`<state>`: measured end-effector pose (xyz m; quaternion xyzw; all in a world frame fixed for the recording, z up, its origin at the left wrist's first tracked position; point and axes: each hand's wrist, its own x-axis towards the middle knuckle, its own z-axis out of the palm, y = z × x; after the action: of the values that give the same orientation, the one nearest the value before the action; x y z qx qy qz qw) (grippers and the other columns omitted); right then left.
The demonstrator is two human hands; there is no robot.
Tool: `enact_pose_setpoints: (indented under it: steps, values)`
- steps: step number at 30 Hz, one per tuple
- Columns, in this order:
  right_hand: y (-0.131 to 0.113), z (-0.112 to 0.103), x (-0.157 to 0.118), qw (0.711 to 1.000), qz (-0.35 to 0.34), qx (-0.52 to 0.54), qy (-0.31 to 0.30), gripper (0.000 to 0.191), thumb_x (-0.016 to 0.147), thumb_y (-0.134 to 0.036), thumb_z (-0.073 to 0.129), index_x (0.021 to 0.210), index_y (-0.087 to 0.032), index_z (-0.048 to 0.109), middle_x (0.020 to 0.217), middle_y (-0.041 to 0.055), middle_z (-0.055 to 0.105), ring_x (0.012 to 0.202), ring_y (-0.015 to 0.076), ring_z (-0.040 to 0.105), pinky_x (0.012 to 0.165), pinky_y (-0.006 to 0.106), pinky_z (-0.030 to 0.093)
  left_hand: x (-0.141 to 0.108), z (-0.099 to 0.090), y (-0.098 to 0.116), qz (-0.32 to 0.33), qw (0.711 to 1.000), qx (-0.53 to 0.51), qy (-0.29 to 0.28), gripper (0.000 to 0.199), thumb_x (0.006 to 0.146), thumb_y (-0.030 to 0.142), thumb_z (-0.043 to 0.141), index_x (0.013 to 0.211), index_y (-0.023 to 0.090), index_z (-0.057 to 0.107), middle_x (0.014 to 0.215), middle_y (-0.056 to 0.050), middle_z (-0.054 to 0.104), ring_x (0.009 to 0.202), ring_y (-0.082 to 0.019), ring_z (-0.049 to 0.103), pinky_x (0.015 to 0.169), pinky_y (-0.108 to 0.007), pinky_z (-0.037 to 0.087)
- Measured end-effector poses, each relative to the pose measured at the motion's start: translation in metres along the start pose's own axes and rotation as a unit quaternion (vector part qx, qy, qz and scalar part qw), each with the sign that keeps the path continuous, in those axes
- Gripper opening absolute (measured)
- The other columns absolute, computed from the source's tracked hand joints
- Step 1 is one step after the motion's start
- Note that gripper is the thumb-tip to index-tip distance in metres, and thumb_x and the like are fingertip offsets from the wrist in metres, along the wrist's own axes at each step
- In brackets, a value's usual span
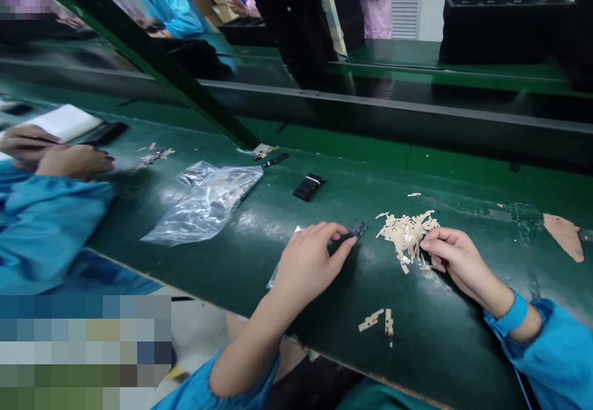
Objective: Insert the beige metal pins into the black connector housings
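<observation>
My left hand (312, 255) pinches a small flat black part (357, 230) between thumb and index finger, just above the green table. My right hand (451, 251) is closed at the right edge of a heap of small cream-coloured strips (405, 234); its thumb and index finger are pressed together, and what they hold, if anything, is too small to name. A few loose strips (371, 320) lie nearer the table's front edge. Partly hidden behind my left hand is a piece of clear plastic (274, 276).
A clear plastic bag (208, 203) and a black bundle (308, 186) lie left of the heap. At the far left are a person's hands (71, 160) and blue sleeves. A green post (185, 95) slants down to the table. A brown piece (564, 236) lies at right.
</observation>
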<state>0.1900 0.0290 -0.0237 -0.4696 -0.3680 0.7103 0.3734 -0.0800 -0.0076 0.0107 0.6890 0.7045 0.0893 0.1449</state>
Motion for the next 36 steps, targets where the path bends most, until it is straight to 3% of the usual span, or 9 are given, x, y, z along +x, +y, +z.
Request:
enact_pose_setpoints:
  steps: [6, 10, 14, 16, 18, 20, 23, 30, 36]
  values:
    - [0.001, 0.0, 0.001, 1.0, -0.004, -0.007, 0.001, 0.021, 0.065, -0.032, 0.089, 0.066, -0.015, 0.075, 0.055, -0.0023, 0.06, 0.043, 0.006, 0.039, 0.042, 0.021, 0.028, 0.014, 0.002, -0.01, -0.044, 0.997, -0.048, -0.051, 0.024, 0.094, 0.044, 0.06, 0.083, 0.023, 0.059, 0.077, -0.004, 0.07, 0.073, -0.026, 0.066, 0.064, -0.032, 0.04]
    - [0.002, 0.001, 0.002, 1.0, -0.011, -0.013, 0.001, 0.019, 0.065, -0.031, 0.087, 0.066, -0.016, 0.076, 0.056, -0.0014, 0.062, 0.043, 0.0063, 0.041, 0.042, 0.021, 0.028, 0.015, -0.001, -0.016, -0.065, 0.991, -0.075, -0.085, 0.017, 0.092, 0.039, 0.059, 0.083, 0.025, 0.055, 0.061, 0.002, 0.063, 0.059, -0.024, 0.062, 0.057, -0.03, 0.035]
    - [0.005, 0.002, 0.003, 1.0, -0.02, -0.017, 0.007, 0.015, 0.067, -0.029, 0.085, 0.067, -0.016, 0.077, 0.055, -0.0009, 0.063, 0.043, 0.0073, 0.042, 0.042, 0.022, 0.029, 0.012, -0.012, -0.013, -0.073, 0.991, -0.09, -0.073, 0.011, 0.095, 0.037, 0.053, 0.095, 0.026, 0.056, 0.071, 0.0, 0.07, 0.062, -0.025, 0.063, 0.06, -0.032, 0.038]
    - [0.006, 0.002, 0.003, 0.999, -0.027, -0.02, 0.011, 0.014, 0.067, -0.029, 0.084, 0.066, -0.016, 0.078, 0.054, -0.0014, 0.061, 0.043, 0.0077, 0.042, 0.042, 0.022, 0.029, 0.013, -0.013, -0.004, -0.044, 0.984, -0.159, -0.075, 0.015, 0.099, 0.038, 0.049, 0.105, 0.026, 0.056, 0.079, 0.0, 0.072, 0.069, -0.024, 0.066, 0.067, -0.033, 0.043]
    - [0.006, 0.003, 0.002, 0.999, -0.034, -0.025, 0.018, 0.015, 0.067, -0.031, 0.084, 0.066, -0.017, 0.078, 0.052, -0.0015, 0.061, 0.043, 0.0082, 0.041, 0.042, 0.023, 0.028, 0.017, -0.009, 0.011, 0.001, 0.944, -0.314, -0.102, 0.019, 0.101, 0.038, 0.05, 0.113, 0.024, 0.056, 0.082, 0.0, 0.07, 0.074, -0.021, 0.066, 0.072, -0.033, 0.047]
    - [0.004, 0.003, 0.001, 0.998, -0.045, -0.03, 0.031, 0.016, 0.065, -0.032, 0.086, 0.065, -0.017, 0.078, 0.052, -0.0014, 0.061, 0.044, 0.0088, 0.041, 0.043, 0.024, 0.028, 0.024, 0.001, 0.028, 0.024, 0.879, -0.453, -0.146, 0.024, 0.099, 0.036, 0.056, 0.119, 0.022, 0.056, 0.08, 0.001, 0.068, 0.069, -0.019, 0.062, 0.07, -0.032, 0.047]
    - [0.0, 0.003, 0.0, 0.995, -0.075, -0.036, 0.053, 0.015, 0.063, -0.031, 0.087, 0.064, -0.018, 0.078, 0.053, -0.0013, 0.062, 0.047, 0.0094, 0.042, 0.046, 0.024, 0.03, 0.035, 0.018, 0.051, 0.041, 0.832, -0.519, -0.195, 0.033, 0.097, 0.033, 0.057, 0.127, 0.02, 0.055, 0.084, -0.002, 0.071, 0.066, -0.017, 0.062, 0.068, -0.032, 0.049]
    - [-0.001, 0.004, 0.002, 0.996, -0.064, -0.022, 0.067, 0.018, 0.064, -0.032, 0.085, 0.062, -0.018, 0.074, 0.051, -0.0017, 0.061, 0.045, 0.0099, 0.045, 0.044, 0.023, 0.035, 0.038, 0.042, 0.063, 0.031, 0.78, -0.569, -0.259, 0.024, 0.093, 0.033, 0.065, 0.109, 0.019, 0.053, 0.081, -0.003, 0.075, 0.066, -0.016, 0.07, 0.058, -0.026, 0.046]
    - [0.0, 0.004, 0.003, 0.994, -0.057, -0.018, 0.089, 0.019, 0.066, -0.034, 0.085, 0.063, -0.018, 0.074, 0.051, -0.0014, 0.063, 0.043, 0.0106, 0.049, 0.043, 0.023, 0.04, 0.031, 0.043, 0.058, 0.023, 0.764, -0.584, -0.275, 0.061, 0.097, 0.036, 0.065, 0.151, 0.021, 0.039, 0.093, -0.005, 0.078, 0.068, -0.017, 0.072, 0.058, -0.027, 0.05]
